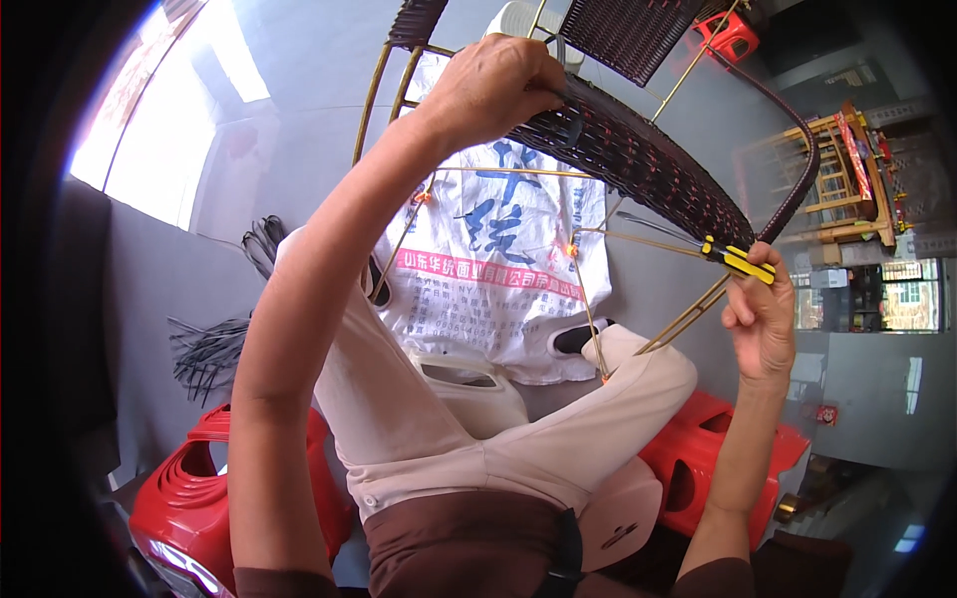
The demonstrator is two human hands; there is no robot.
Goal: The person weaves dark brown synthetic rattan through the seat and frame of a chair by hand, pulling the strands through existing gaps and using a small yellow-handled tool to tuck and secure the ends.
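A chair with a gold-coloured metal frame and a dark brown woven seat (pixel 638 149) with reddish flecks lies tilted in front of me, its legs pointing toward my lap. At the seat's left end, my left hand (pixel 495 85) is closed, thumb and fingers pinching a dark weaving strip (pixel 572 125) that loops by the edge. Near the seat's right end, my right hand (pixel 763 329) grips a screwdriver-like tool (pixel 740 261) by its yellow and black handle. The tool's thin metal shaft points left beneath the weave; its tip is hard to make out.
A white printed sack (pixel 498 329) lies on the floor under the chair. Bundles of dark strips (pixel 214 354) are at the left. Red plastic stools (pixel 184 488) stand on both sides of me. A wooden rack (pixel 847 179) is at the far right, a red stool (pixel 728 38) farther back.
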